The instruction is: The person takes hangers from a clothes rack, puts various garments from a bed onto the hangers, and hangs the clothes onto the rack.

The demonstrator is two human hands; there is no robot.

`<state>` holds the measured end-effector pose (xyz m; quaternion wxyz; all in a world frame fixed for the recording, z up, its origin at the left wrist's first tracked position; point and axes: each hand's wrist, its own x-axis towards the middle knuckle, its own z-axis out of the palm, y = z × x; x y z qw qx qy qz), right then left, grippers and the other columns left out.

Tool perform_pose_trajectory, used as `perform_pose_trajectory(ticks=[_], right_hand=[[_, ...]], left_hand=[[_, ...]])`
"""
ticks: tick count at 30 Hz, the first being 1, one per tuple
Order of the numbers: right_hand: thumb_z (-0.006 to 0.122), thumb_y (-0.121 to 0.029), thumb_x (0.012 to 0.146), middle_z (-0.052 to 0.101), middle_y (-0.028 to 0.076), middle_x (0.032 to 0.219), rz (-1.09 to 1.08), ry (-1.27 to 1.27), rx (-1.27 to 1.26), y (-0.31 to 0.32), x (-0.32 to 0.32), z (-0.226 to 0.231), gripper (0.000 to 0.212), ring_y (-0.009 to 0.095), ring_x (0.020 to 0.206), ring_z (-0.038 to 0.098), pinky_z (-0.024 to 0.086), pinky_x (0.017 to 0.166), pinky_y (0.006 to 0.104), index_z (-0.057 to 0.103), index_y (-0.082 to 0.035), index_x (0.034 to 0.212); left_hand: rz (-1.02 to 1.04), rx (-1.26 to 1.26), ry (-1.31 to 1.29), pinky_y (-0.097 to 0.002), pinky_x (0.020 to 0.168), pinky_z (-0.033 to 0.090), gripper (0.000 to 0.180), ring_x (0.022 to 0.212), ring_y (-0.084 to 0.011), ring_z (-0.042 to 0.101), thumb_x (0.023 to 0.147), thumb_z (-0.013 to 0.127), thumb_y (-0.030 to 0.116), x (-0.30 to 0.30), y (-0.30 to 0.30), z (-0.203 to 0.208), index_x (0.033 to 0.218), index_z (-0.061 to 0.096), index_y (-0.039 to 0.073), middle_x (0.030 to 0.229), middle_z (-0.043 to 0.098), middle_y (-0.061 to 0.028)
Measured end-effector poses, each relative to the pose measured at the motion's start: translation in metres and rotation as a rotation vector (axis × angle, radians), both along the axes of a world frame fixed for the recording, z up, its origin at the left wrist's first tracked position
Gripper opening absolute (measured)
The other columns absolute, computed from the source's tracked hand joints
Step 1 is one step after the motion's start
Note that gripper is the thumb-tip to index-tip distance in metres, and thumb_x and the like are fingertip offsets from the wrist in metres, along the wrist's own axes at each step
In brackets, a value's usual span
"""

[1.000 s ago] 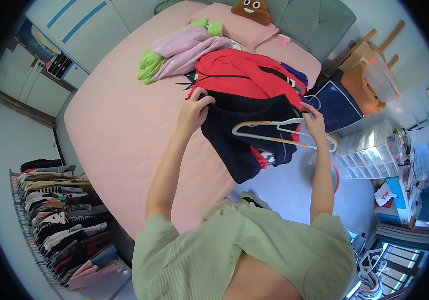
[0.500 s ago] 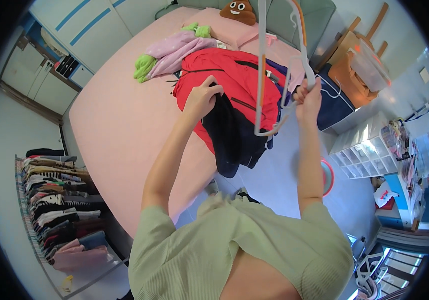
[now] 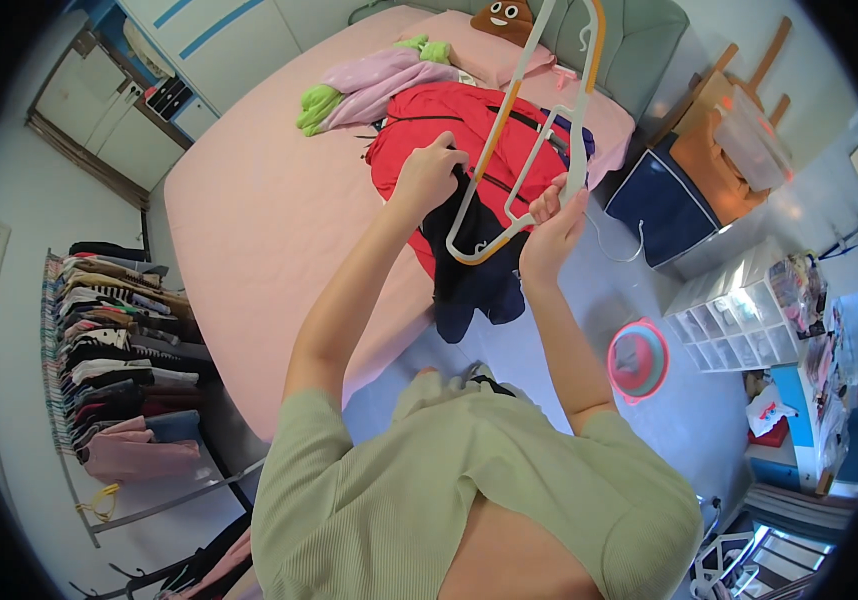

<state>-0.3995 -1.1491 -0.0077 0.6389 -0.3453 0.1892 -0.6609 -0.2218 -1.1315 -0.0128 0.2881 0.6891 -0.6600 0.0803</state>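
My left hand [image 3: 431, 178] is closed on the upper part of a black garment [image 3: 474, 290], which hangs over the bed's near edge. Whether it is trousers or a top, I cannot tell. In my right hand [image 3: 555, 235] are white clothes hangers with orange strips [image 3: 490, 152], held up over the garment. A wide frame and a narrower white one show there; how many hangers there are is unclear. Under and behind the black garment a red jacket [image 3: 429, 108] with dark zips lies spread on the bed.
Beyond the jacket, a lilac and green bundle [image 3: 379, 80] lies on the pink bed [image 3: 249, 220]. A pink-rimmed basin [image 3: 639, 362] stands on the floor at right, near white drawers [image 3: 734, 320]. At left is a rack of clothes [image 3: 129, 350]. A navy box [image 3: 659, 200] stands beyond the bed's right side.
My right hand has brought the hangers left and nearer, over the black garment. My left hand keeps its grip on the garment. The view has shifted, and the basin now shows fully.
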Motion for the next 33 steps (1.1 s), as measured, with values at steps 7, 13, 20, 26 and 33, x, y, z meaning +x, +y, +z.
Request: perform_pose_trajectory(ticks=[7, 13, 20, 26, 33], right_hand=[[0.031, -0.039, 0.098, 0.026, -0.006, 0.061, 0.025, 0.280, -0.043, 0.021, -0.051, -0.008, 0.040, 0.004, 0.052, 0.022, 0.021, 0.048, 0.0211, 0.049, -0.005, 0.088], [0.031, -0.038, 0.098, 0.025, -0.005, 0.060, -0.070, 0.147, -0.085, 0.060, -0.039, -0.008, 0.040, 0.004, 0.052, 0.023, 0.021, 0.048, 0.0213, 0.049, -0.004, 0.088], [0.030, -0.034, 0.099, 0.031, -0.004, 0.066, -0.088, 0.205, -0.165, 0.126, -0.043, 0.003, 0.036, 0.005, 0.057, 0.027, 0.024, 0.051, 0.0215, 0.049, -0.004, 0.091], [0.031, -0.030, 0.099, 0.035, -0.006, 0.062, 0.112, 0.354, -0.157, 0.156, -0.044, -0.086, 0.036, 0.003, 0.053, 0.029, 0.023, 0.048, 0.0192, 0.053, -0.006, 0.084], [0.032, -0.040, 0.098, 0.049, -0.004, 0.059, 0.482, 0.569, -0.193, 0.095, -0.076, -0.120, 0.048, 0.003, 0.046, 0.038, 0.025, 0.042, 0.0192, 0.055, -0.007, 0.072]], left_hand=[[0.043, 0.059, 0.010, -0.0407, 0.063, 0.047, 0.013, 0.071, -0.0327, 0.058, 0.063, 0.055, -0.001, -0.005, 0.036, 0.009, 0.069, 0.063, 0.007, 0.081, 0.053, -0.0107], [-0.045, 0.062, 0.113, -0.0378, 0.069, 0.047, 0.016, 0.076, -0.0314, 0.059, 0.064, 0.051, 0.000, -0.020, 0.069, 0.016, 0.070, 0.065, 0.006, 0.079, 0.057, -0.0119], [0.088, 0.140, 0.621, -0.0329, 0.054, 0.048, 0.025, 0.059, -0.0260, 0.059, 0.064, 0.045, -0.003, -0.047, 0.132, 0.026, 0.078, 0.065, 0.002, 0.079, 0.060, -0.0141], [0.080, 0.044, 0.855, -0.0258, 0.040, 0.041, 0.027, 0.050, -0.0157, 0.053, 0.058, 0.046, -0.005, -0.036, 0.185, 0.033, 0.078, 0.063, 0.000, 0.076, 0.057, -0.0062], [0.032, -0.090, 0.478, -0.0285, 0.058, 0.044, 0.022, 0.068, -0.0222, 0.056, 0.053, 0.047, -0.008, -0.018, 0.260, 0.031, 0.069, 0.059, 0.000, 0.071, 0.053, -0.0086]])
